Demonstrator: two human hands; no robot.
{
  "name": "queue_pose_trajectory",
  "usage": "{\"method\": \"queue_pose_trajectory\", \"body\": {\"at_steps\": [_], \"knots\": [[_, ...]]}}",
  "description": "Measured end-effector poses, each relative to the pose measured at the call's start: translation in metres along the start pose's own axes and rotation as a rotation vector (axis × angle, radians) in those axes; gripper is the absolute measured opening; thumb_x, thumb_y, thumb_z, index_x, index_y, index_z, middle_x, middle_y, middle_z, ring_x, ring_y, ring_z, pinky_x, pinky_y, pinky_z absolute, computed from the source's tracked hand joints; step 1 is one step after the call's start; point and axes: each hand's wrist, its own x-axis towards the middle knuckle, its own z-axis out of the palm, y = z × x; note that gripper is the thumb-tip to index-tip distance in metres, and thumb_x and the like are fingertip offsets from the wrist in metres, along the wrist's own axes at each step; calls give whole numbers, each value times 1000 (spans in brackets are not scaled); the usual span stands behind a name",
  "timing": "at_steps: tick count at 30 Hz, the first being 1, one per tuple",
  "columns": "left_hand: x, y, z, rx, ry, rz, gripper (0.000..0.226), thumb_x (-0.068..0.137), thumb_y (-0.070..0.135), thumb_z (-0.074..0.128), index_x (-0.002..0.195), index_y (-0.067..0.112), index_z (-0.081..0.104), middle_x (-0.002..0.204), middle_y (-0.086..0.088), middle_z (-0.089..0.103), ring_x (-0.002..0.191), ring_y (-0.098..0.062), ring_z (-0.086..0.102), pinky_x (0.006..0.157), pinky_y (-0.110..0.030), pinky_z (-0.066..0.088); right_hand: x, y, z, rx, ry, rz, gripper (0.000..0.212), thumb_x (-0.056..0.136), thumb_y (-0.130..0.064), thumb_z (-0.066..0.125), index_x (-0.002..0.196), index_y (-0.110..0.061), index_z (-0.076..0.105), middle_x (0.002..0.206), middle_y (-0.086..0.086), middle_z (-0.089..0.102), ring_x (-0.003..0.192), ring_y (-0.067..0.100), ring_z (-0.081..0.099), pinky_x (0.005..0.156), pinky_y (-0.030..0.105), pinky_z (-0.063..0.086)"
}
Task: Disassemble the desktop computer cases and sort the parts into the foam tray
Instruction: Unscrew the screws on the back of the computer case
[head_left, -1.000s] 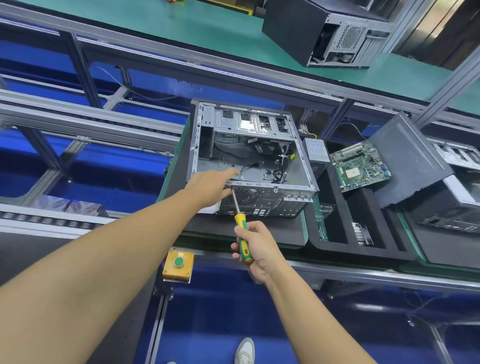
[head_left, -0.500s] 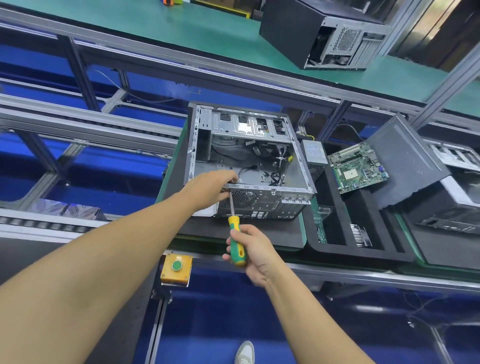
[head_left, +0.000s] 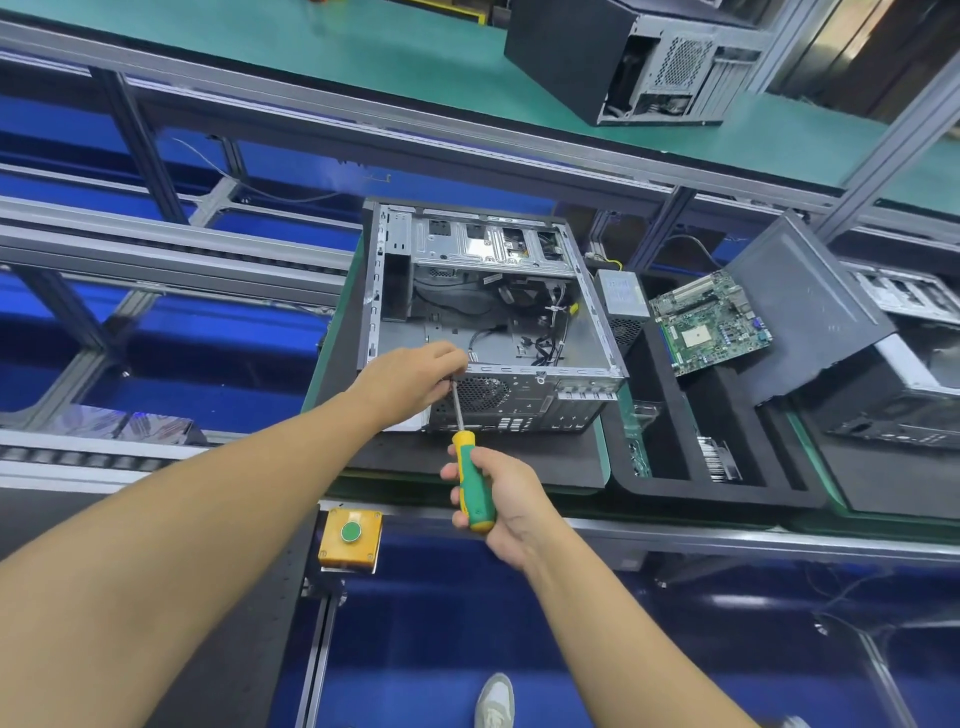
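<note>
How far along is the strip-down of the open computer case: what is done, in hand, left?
Done: the open case has no side panel, and a motherboard and power supply sit in the foam tray. In hand: the right hand grips a screwdriver at the case's rear edge; the left hand covers its tip. Left: cables and the drive cage sit inside.

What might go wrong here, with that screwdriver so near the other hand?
The left hand pinches right at the tip of the screwdriver on the rear edge of the case; a slip by the right hand could jab its fingers. Whatever it loosens may drop among the cables inside.
</note>
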Motion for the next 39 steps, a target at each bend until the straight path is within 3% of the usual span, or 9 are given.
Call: {"method": "queue_pose_trajectory", "body": {"at_steps": [3, 7, 12, 18, 21, 27, 32, 39], "knots": [[-1, -2, 1, 50, -2, 47, 13, 97, 15, 55, 109, 20, 55, 126, 5, 55, 75, -31, 60, 55, -39, 49, 2, 4, -1, -36, 31, -66, 14, 100, -13, 58, 114, -11, 61, 75, 4, 68, 63, 17, 61, 47, 28, 47], [-1, -4, 2, 69, 1, 78, 13, 98, 16, 54, 109, 23, 53, 130, 5, 53, 73, -31, 60, 54, -40, 51, 2, 4, 3, 6, 60, -61, 25, 95, -8, 65, 119, -15, 59, 75, 7, 67, 69, 23, 69, 50, 29, 49], [-1, -9, 3, 60, -2, 118, 10, 96, 14, 59, 105, 20, 59, 131, 1, 56, 72, -31, 61, 52, -34, 45, 2, 1, 8, 62, 59, 3, 25, 97, -26, 60, 115, -8, 62, 80, 10, 62, 58, 20, 60, 48, 29, 47], [1, -6, 0, 98, -13, 132, 9, 95, 7, 59, 101, 13, 56, 125, -5, 57, 69, -33, 59, 54, -39, 48, 1, 3, 0, -2, 33, -2, 20, 98, -17, 54, 116, -12, 58, 83, 10, 61, 57, 19, 53, 47, 28, 43], [2, -1, -1, 166, -11, 144, 7, 95, 3, 58, 97, 8, 53, 117, -11, 58, 60, -32, 47, 54, -43, 46, 0, 9, -4, -4, 22, 6, 18, 98, -15, 53, 115, -11, 57, 76, 8, 61, 53, 19, 52, 46, 26, 40], [2, 12, -14, 250, 120, 261, 24, 79, 3, 81, 79, 4, 57, 83, -13, 62, 45, -25, 22, 39, -27, 28, 0, 11, -7, -7, 10, -15, 21, 99, -14, 52, 119, -10, 56, 77, 8, 60, 53, 18, 50, 45, 26, 39], [2, 11, -7, 318, 140, 225, 22, 83, 14, 81, 82, 4, 61, 73, -9, 59, 46, -26, 47, 40, -32, 34, 0, 13, -10, -9, -1, -28, 19, 99, -14, 52, 118, -11, 56, 77, 8, 60, 54, 18, 50, 45, 26, 40], [1, 14, -7, 253, 206, 176, 22, 80, 13, 84, 85, 0, 66, 67, -8, 61, 44, -28, 52, 40, -33, 41, 1, 15, -17, 22, -24, -85, 18, 98, -10, 50, 116, -11, 55, 77, 7, 60, 55, 18, 50, 46, 27, 39]]}}
